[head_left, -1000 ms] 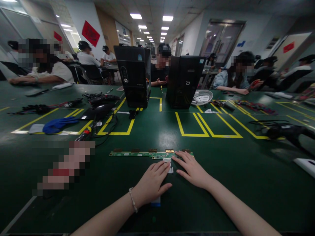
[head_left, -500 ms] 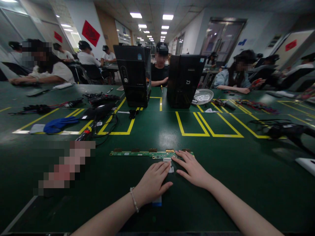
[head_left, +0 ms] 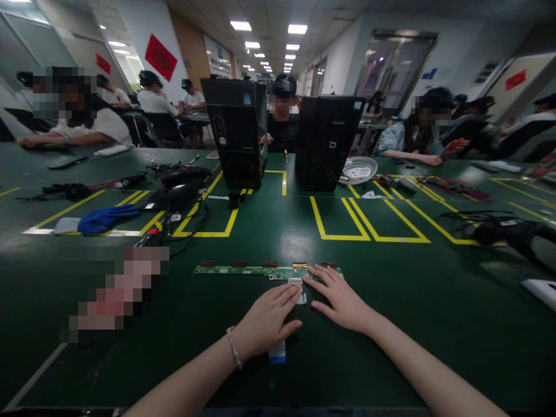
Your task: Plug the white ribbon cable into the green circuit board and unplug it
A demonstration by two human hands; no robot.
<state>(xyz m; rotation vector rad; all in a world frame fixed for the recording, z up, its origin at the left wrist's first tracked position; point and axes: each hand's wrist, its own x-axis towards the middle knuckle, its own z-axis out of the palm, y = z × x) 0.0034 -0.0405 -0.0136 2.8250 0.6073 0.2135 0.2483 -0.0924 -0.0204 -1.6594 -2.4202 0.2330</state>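
Observation:
A long, narrow green circuit board (head_left: 234, 271) lies flat on the dark green table (head_left: 382, 278), with copper-coloured tabs along its far edge. At its near edge is a white connector (head_left: 295, 282). A flat white ribbon cable (head_left: 277, 352) with a blue end runs from near the connector under my left hand (head_left: 267, 318). That hand lies over the cable, fingers stretched forward close to the connector and thumb apart. Spread over the right part of the board, my right hand (head_left: 336, 296) rests its fingertips on it. Neither hand grips anything visible.
Two black computer towers (head_left: 234, 133) stand ahead, with a person (head_left: 283, 124) behind them. Left lie a blue glove (head_left: 106, 220), cables (head_left: 186, 174) and a blurred-out object (head_left: 117, 295). A white basket (head_left: 359, 170) sits beyond; black cables (head_left: 490, 231) lie right. Yellow tape marks the tabletop.
My left hand has shifted very slightly left, showing a little more of the ribbon cable. My right hand and the board stay in place. The person opposite has moved an arm.

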